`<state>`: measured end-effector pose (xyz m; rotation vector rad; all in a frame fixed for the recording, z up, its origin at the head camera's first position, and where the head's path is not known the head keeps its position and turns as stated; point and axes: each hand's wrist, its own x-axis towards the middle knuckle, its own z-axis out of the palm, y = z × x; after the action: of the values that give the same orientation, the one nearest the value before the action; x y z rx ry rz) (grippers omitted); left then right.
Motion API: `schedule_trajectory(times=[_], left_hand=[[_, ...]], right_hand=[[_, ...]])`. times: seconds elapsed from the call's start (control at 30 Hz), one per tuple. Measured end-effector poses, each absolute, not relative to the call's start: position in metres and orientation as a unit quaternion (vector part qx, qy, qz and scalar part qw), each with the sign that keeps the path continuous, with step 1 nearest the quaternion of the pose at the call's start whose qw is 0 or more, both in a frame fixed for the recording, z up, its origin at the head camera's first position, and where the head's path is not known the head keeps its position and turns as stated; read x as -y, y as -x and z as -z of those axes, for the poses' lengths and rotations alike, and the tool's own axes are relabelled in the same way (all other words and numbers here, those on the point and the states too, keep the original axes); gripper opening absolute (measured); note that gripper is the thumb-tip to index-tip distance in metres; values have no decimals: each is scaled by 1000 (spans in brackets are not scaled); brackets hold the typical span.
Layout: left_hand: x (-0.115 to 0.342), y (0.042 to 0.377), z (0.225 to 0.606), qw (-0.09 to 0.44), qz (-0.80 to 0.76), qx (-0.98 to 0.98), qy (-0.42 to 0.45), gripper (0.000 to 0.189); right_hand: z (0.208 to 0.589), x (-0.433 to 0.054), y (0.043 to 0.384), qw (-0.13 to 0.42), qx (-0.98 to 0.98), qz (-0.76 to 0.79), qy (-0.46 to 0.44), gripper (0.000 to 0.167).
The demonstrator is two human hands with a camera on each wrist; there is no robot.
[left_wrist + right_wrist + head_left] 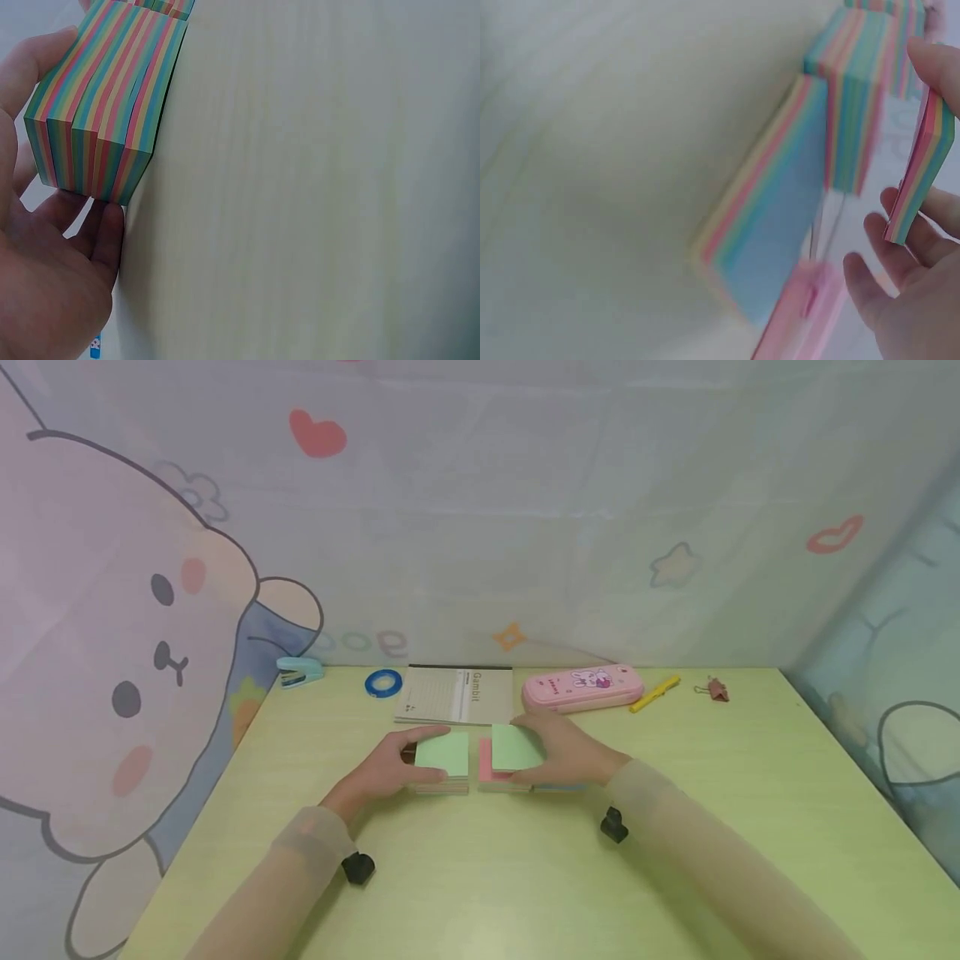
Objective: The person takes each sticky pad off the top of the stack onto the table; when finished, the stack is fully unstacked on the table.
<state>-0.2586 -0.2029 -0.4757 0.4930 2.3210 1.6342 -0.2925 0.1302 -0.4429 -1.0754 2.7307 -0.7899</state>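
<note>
My left hand [384,768] holds the sides of a tall stack of sticky note pads [442,754], thumb at the near side and fingers at the far side. Its top is light green, and striped layered edges show in the left wrist view. Between finger and thumb, my right hand [573,752] pinches a thin green-topped sticky note pad [922,169] above a second, pink-topped stack [851,97]. To the right of that stack, partly under my right hand, a blue-topped pad [780,195] lies on the table. A narrow gap separates the two stacks in the head view.
Behind the stacks lie a notebook [453,695] and a pink pencil case [583,687]. A light blue stapler [299,672] and blue tape roll [383,683] are at the back left. A yellow pen [655,693] and a binder clip [717,689] lie at the back right.
</note>
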Motion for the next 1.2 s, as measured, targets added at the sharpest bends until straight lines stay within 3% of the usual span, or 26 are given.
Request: schedule_trajectory(times=[0.23,0.63,1.2], left_hand=[[204,257,476,128,-562,-800,-166,72],[204,257,474,131,-558,-803,-166,72],[203,258,476,129,-562,-798,-176,72]], right_hand=[[438,-181,296,27,-884,304,355,96],[463,-273,281,43,-935,232,264,87],[466,-259,281,62,-929,215,293,82]])
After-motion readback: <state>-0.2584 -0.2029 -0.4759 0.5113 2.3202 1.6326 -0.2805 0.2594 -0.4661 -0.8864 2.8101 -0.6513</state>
